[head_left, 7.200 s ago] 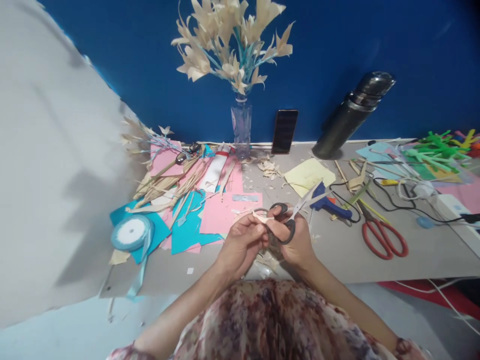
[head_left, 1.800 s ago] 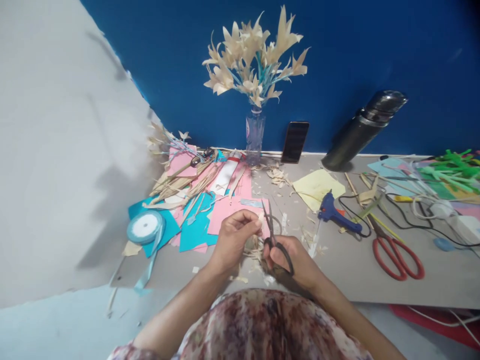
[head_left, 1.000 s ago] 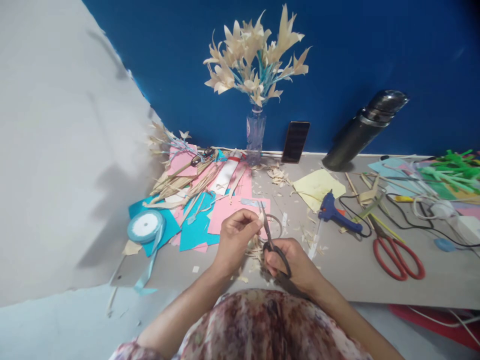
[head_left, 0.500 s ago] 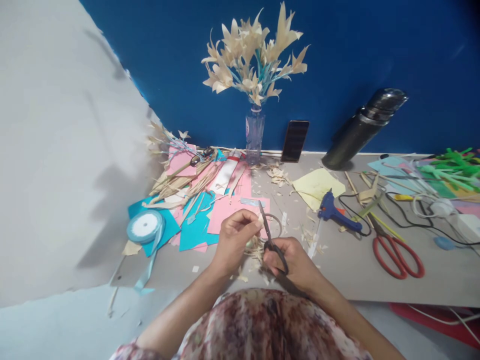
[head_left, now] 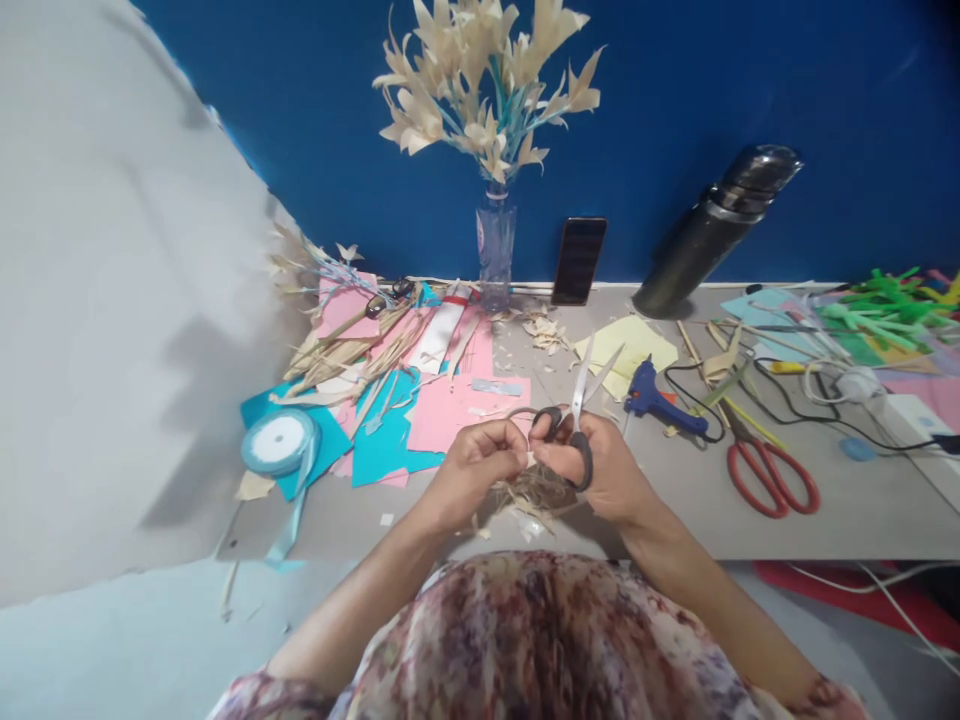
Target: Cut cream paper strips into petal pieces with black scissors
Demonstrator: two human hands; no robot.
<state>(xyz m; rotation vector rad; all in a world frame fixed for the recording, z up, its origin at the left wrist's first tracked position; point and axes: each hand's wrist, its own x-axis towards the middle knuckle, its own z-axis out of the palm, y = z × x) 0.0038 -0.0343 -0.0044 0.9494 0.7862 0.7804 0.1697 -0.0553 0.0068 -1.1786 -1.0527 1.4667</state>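
Observation:
My left hand point(head_left: 478, 468) is closed in a pinch on a small pale piece of dried husk point(head_left: 531, 459), mostly hidden by the fingertips. Close against it, my right hand point(head_left: 609, 478) holds black-handled scissors point(head_left: 578, 392), their blades spread and pointing away from me. The right fingertips meet the left ones at the pale piece. Below both hands lies a pile of thin husk scraps point(head_left: 529, 497) on the table. Pink paper point(head_left: 450, 420) is just beyond the left hand.
Husk flowers point(head_left: 480, 90) stand in a clear bottle point(head_left: 495, 255) by the blue wall. A phone point(head_left: 580, 262) and flask point(head_left: 712, 235) lean there. To the right are a blue glue gun point(head_left: 660, 400), red-handled scissors point(head_left: 772, 478) and cables; to the left, a ribbon roll point(head_left: 279, 442) and husk strips point(head_left: 360, 345).
The scissors have turned in my right hand, and their blades have opened and swung right, away from the pale piece. My right fingers have come up to my left fingertips. The view has shifted slightly.

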